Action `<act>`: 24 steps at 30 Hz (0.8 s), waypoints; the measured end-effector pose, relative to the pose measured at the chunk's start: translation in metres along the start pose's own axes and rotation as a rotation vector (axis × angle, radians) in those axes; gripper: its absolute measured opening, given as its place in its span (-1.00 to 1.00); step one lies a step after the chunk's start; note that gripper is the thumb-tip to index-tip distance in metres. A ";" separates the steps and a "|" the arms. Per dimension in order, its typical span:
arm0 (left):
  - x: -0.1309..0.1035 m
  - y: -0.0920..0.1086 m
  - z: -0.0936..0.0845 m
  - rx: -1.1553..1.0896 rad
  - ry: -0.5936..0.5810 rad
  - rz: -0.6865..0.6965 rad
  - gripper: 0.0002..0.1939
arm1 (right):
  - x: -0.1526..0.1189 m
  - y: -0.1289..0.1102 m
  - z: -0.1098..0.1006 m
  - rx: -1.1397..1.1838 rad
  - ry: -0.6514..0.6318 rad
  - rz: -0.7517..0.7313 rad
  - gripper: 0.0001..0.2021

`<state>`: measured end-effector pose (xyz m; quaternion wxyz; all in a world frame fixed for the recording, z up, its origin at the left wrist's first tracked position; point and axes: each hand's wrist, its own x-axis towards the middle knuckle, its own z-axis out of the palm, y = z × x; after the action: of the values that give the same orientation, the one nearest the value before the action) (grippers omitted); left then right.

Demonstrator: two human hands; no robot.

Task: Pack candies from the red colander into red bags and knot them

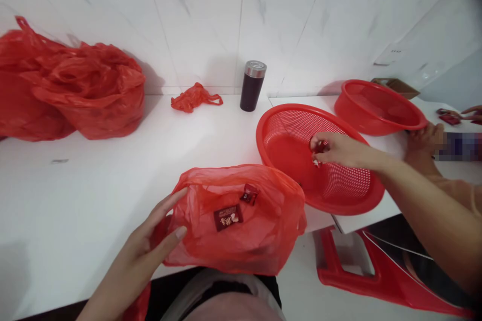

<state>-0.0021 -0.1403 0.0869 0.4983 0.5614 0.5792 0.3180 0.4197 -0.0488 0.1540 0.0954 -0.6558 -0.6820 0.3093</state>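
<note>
An open red plastic bag point(263, 240) lies at the table's front edge, with a dark red packet point(228, 217) and a smaller red wrapped piece point(249, 194) inside. My left hand point(158, 235) grips the bag's left rim between thumb and fingers. Over the red perforated basket point(289, 155), my right hand point(327, 150) has its fingers closed round small dark red wrapped pieces point(321, 147). The basket stands right of the bag, close against it.
Full red bags point(94, 95) stand at the back left. A crumpled red bag point(196, 98) and a dark tumbler point(253, 87) are near the wall. Behind the basket is a red basin point(376, 110), with another person's hand point(425, 137) at its rim. A red stool point(395, 286) stands below right.
</note>
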 end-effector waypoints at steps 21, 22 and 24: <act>-0.007 0.011 0.011 -0.260 0.018 -0.032 -0.40 | -0.014 -0.131 0.092 -0.101 -0.190 -0.639 -0.79; -0.007 0.011 0.011 -0.265 0.020 -0.023 -0.39 | -0.015 -0.127 0.083 -0.082 -0.143 -0.619 -0.82; -0.006 0.008 0.011 -0.253 0.041 0.001 -0.37 | -0.013 -0.112 0.064 -0.093 -0.011 -0.542 -0.85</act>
<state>0.0100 -0.1469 0.0927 0.5530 0.4878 0.5442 0.4001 0.2933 -0.0748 0.1681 0.1408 -0.4514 -0.8466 0.2441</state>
